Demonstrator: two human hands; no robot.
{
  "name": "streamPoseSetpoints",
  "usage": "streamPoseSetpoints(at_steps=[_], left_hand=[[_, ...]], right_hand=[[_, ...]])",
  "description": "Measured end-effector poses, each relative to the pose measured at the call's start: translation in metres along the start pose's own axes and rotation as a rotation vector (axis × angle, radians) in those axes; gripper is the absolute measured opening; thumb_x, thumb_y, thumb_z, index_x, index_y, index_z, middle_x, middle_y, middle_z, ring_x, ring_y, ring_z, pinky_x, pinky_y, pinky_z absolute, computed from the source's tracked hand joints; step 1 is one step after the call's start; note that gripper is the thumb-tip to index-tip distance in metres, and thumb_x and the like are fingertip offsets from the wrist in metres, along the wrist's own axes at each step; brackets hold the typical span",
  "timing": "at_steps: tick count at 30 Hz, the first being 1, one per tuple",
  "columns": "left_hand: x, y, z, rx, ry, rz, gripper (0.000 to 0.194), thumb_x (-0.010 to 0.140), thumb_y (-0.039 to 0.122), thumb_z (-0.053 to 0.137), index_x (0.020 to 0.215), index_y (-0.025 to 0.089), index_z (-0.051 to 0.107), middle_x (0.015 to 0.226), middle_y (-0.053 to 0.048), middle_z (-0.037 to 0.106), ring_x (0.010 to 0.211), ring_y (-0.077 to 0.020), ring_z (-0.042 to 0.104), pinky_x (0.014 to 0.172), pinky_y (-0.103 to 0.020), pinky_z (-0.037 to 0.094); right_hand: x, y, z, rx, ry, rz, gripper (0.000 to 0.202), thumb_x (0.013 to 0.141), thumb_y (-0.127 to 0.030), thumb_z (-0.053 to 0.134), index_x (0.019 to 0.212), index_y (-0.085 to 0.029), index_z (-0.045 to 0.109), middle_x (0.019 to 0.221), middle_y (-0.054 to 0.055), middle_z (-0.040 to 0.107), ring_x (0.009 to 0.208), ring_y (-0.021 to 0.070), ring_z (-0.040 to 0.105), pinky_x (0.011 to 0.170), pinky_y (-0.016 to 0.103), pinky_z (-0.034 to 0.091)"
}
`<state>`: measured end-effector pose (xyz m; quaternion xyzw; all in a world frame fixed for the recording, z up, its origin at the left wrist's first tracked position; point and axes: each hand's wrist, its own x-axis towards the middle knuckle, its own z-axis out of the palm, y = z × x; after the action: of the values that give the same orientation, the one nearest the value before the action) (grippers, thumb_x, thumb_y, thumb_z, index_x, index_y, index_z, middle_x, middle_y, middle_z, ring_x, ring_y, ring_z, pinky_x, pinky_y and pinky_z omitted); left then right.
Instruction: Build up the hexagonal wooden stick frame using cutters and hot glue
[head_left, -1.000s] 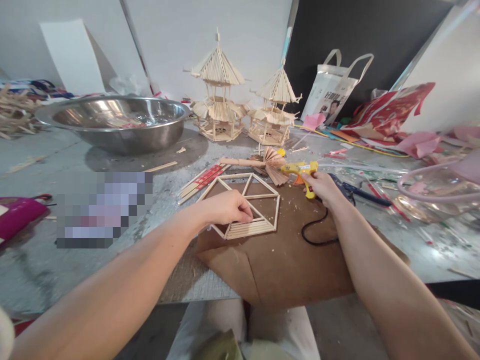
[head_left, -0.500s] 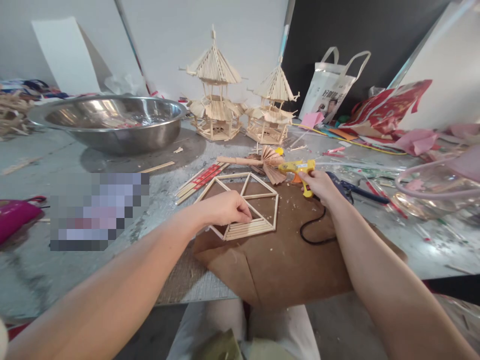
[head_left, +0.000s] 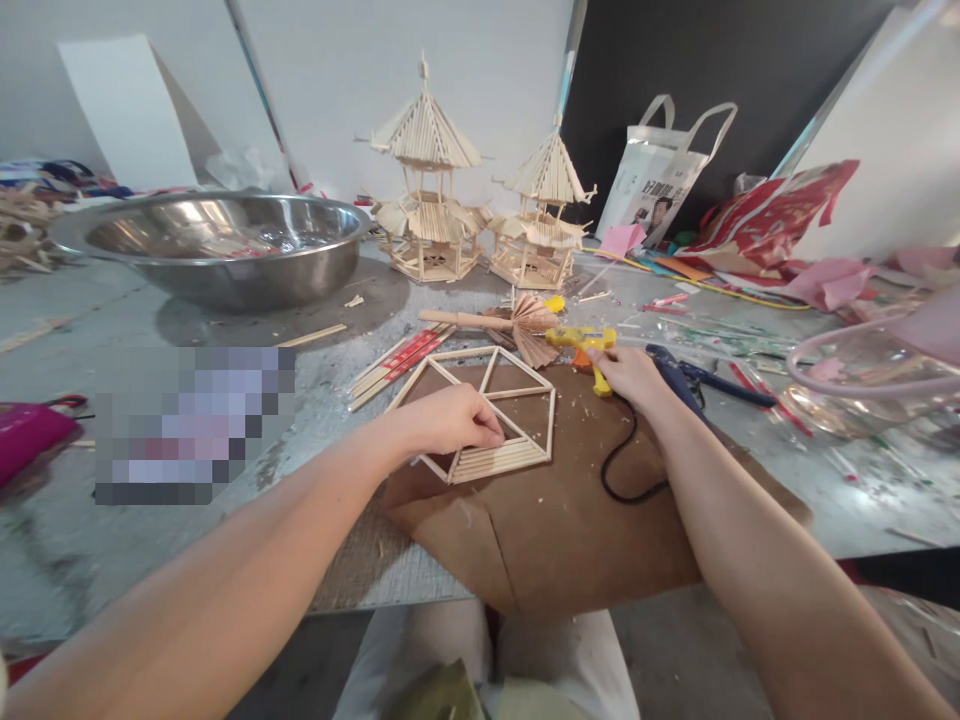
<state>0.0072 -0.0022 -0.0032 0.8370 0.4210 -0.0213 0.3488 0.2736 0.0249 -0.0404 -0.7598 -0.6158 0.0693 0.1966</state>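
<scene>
A six-sided frame of thin wooden sticks [head_left: 553, 425], with spokes to its middle, lies flat on a brown sheet [head_left: 585, 540]. Parallel sticks [head_left: 491, 461] fill its near section. Over that section my left hand [head_left: 457, 418] is closed, its fingertips pinching at the innermost wooden stick, which they partly cover. My right hand [head_left: 634, 375] grips a yellow glue gun [head_left: 591, 338] by its handle, to the right of the frame. The gun's nozzle points left, near a pleated brown paper fan [head_left: 534, 322]. A black cord [head_left: 606, 470] trails from the gun over the sheet.
Two stick-built pagodas [head_left: 426, 200] stand at the back, beside a large steel basin [head_left: 225, 245]. Sticks with red wrapping [head_left: 409, 355] lie left of the frame. Dark blue pliers-like tools [head_left: 701, 378] rest behind my right wrist. Scraps and a clear container [head_left: 862, 410] sit at right.
My right hand has shifted slightly left with the glue gun, bringing its nozzle closer to the paper fan. My left hand stays at the same spot on the stick frame.
</scene>
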Motion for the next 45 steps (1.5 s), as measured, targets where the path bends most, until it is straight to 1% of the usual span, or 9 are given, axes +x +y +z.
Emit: streamPoseSetpoints(at_steps=[6, 13, 17, 20, 23, 26, 31, 39, 45], left_hand=[[-0.001, 0.001, -0.001, 0.004, -0.005, -0.007, 0.026, 0.065, 0.035, 0.053, 0.078, 0.018, 0.068, 0.075, -0.001, 0.067, 0.067, -0.0123, 0.055, 0.06, -0.02, 0.036], [0.0, 0.0, -0.001, -0.005, -0.003, -0.004, 0.025, 0.065, 0.035, 0.054, 0.078, 0.019, 0.068, 0.074, 0.0, 0.067, 0.066, -0.0121, 0.055, 0.061, -0.02, 0.036], [0.0, 0.001, 0.0, 0.007, -0.002, 0.0, 0.025, 0.065, 0.035, 0.054, 0.077, 0.019, 0.068, 0.072, 0.0, 0.067, 0.065, -0.0124, 0.055, 0.06, -0.02, 0.035], [-0.001, 0.001, 0.0, 0.018, -0.003, 0.014, 0.024, 0.066, 0.035, 0.053, 0.077, 0.019, 0.068, 0.07, 0.001, 0.066, 0.064, -0.0123, 0.054, 0.059, -0.02, 0.035], [0.0, 0.001, 0.0, 0.02, -0.005, 0.024, 0.025, 0.066, 0.035, 0.053, 0.077, 0.019, 0.068, 0.07, 0.001, 0.066, 0.064, -0.0125, 0.054, 0.059, -0.021, 0.034], [0.0, 0.001, 0.0, 0.015, -0.013, 0.032, 0.024, 0.066, 0.035, 0.052, 0.077, 0.019, 0.068, 0.071, 0.0, 0.066, 0.065, -0.0129, 0.054, 0.059, -0.021, 0.034], [-0.001, 0.002, 0.0, 0.002, -0.016, 0.034, 0.023, 0.066, 0.033, 0.053, 0.078, 0.019, 0.067, 0.074, 0.0, 0.066, 0.067, -0.0129, 0.055, 0.06, -0.02, 0.035], [-0.001, -0.001, 0.001, 0.001, -0.034, 0.049, 0.025, 0.066, 0.033, 0.051, 0.08, 0.019, 0.066, 0.073, 0.001, 0.066, 0.067, -0.0118, 0.054, 0.06, -0.02, 0.035], [-0.001, -0.001, 0.001, 0.01, -0.035, 0.049, 0.024, 0.066, 0.031, 0.05, 0.078, 0.019, 0.067, 0.07, 0.002, 0.065, 0.065, -0.0114, 0.053, 0.059, -0.02, 0.035]], right_hand=[[-0.002, -0.004, 0.0, -0.073, -0.031, -0.002, 0.045, 0.075, -0.055, 0.033, 0.061, -0.019, 0.058, 0.064, 0.006, 0.061, 0.059, 0.0153, 0.054, 0.048, 0.022, 0.031], [-0.01, -0.013, -0.007, -0.104, 0.054, 0.086, 0.042, 0.072, -0.056, 0.04, 0.08, -0.021, 0.062, 0.08, 0.008, 0.063, 0.072, 0.0186, 0.056, 0.055, 0.025, 0.035], [-0.024, -0.028, -0.017, 0.02, 0.086, -0.15, 0.029, 0.07, -0.046, 0.05, 0.08, -0.021, 0.062, 0.076, 0.005, 0.061, 0.068, 0.0158, 0.053, 0.058, 0.025, 0.035], [-0.039, -0.041, -0.022, 0.206, -0.207, -0.398, 0.021, 0.069, -0.037, 0.053, 0.076, -0.019, 0.061, 0.065, 0.0, 0.058, 0.058, 0.011, 0.049, 0.056, 0.023, 0.035], [-0.052, -0.051, -0.024, 0.299, -0.534, -0.505, 0.022, 0.067, -0.034, 0.054, 0.081, -0.017, 0.059, 0.062, -0.002, 0.055, 0.057, 0.0096, 0.047, 0.053, 0.021, 0.035], [-0.058, -0.054, -0.024, 0.274, -0.684, -0.551, 0.032, 0.062, -0.036, 0.059, 0.088, -0.017, 0.057, 0.065, -0.003, 0.054, 0.058, 0.0095, 0.047, 0.051, 0.02, 0.034], [-0.066, -0.062, -0.026, 0.082, -0.609, -0.635, 0.044, 0.054, -0.043, 0.065, 0.09, -0.02, 0.057, 0.07, -0.002, 0.055, 0.06, 0.0105, 0.047, 0.051, 0.021, 0.032], [-0.077, -0.072, -0.025, -0.048, -0.513, -0.71, 0.034, 0.061, -0.046, 0.057, 0.084, -0.021, 0.055, 0.078, -0.001, 0.058, 0.066, 0.012, 0.05, 0.051, 0.021, 0.028], [-0.077, -0.072, -0.023, -0.049, -0.52, -0.722, 0.031, 0.062, -0.045, 0.057, 0.082, -0.021, 0.055, 0.075, -0.001, 0.057, 0.064, 0.0114, 0.049, 0.052, 0.021, 0.028]])
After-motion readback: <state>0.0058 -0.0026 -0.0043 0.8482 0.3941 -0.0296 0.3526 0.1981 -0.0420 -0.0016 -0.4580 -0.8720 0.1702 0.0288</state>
